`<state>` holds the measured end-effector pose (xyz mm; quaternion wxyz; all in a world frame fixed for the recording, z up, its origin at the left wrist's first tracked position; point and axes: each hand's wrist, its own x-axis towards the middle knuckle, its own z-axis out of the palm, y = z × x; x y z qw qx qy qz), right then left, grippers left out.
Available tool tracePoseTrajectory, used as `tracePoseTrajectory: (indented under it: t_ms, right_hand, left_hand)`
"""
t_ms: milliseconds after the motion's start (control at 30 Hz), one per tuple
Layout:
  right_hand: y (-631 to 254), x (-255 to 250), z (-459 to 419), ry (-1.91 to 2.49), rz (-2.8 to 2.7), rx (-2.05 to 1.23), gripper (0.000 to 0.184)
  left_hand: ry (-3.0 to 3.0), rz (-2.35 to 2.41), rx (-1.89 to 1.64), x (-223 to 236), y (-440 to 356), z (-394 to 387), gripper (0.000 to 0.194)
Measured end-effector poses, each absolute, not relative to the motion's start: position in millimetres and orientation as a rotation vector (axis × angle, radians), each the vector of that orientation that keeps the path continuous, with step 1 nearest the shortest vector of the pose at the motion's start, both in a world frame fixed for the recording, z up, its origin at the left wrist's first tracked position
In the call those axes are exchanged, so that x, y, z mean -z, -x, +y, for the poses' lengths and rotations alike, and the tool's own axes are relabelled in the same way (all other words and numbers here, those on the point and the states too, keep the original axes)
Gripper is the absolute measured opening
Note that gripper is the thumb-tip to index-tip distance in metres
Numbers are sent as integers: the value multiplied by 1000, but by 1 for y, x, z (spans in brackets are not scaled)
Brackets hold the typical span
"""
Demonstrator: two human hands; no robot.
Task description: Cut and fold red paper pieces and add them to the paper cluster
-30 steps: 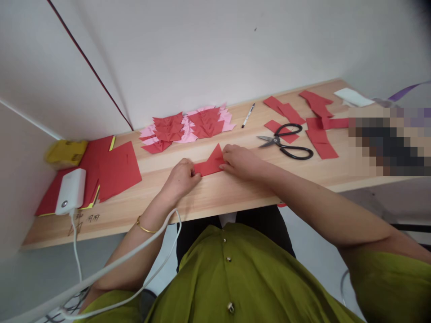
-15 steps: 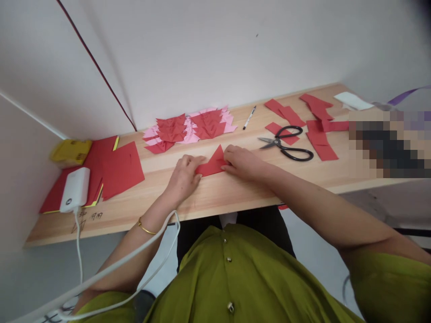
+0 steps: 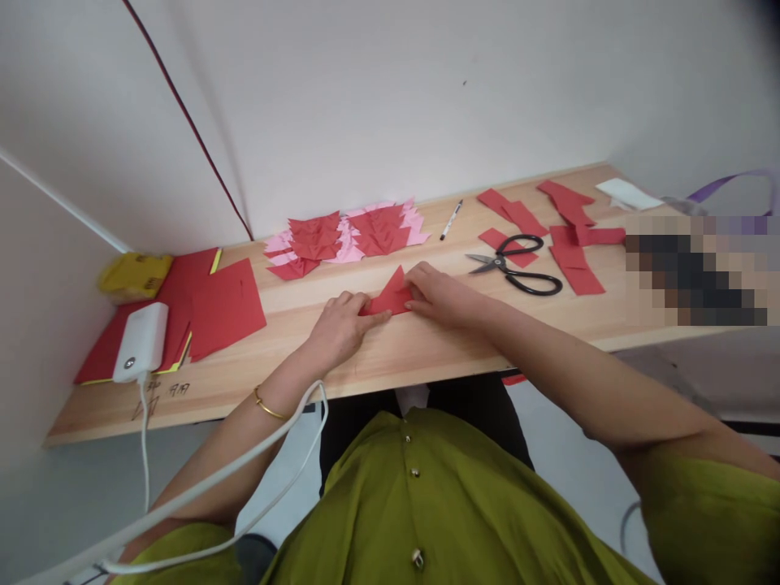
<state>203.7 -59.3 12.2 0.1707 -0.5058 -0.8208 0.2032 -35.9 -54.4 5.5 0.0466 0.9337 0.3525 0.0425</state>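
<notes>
A piece of red paper (image 3: 390,299), partly folded with a pointed flap standing toward the wall, lies on the wooden table between my hands. My left hand (image 3: 342,325) grips its left end, the thumb stretched along the near edge. Closed on the right end is my right hand (image 3: 435,294), its fingertips pinching the paper and hiding that corner. Behind the paper sit several folded red pieces (image 3: 381,230) and pink pieces (image 3: 348,244) in overlapping rows. Scissors (image 3: 500,262) with black handles lie to the right of my right hand.
Red paper strips (image 3: 576,260) are scattered at the right, near a pen (image 3: 452,219) and a white sheet (image 3: 627,193). Red sheets (image 3: 227,309), a white power bank (image 3: 141,341) and a yellow packet (image 3: 135,275) occupy the left. A white cable (image 3: 231,455) crosses my left arm.
My left hand first lifted its fingers from the paper's left end, then came back down with the thumb extended along the near edge. My right hand keeps its hold.
</notes>
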Motion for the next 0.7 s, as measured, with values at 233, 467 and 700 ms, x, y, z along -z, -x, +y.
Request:
tracePoseTrajectory:
  t_ms: [233, 467, 700]
  right_hand:
    - [-213, -11, -64, 1232, -2353, -305, 35]
    - [-191, -5, -85, 1085, -2683, -193, 32]
    - [-200, -7, -94, 1066, -2805, -68, 38]
  left_hand:
    - [-2881, 1073, -181, -4, 37, -58, 36]
    - [-3005, 1077, -112, -5, 36, -58, 38]
    - [-3023, 1025, -175, -2, 50, -59, 38]
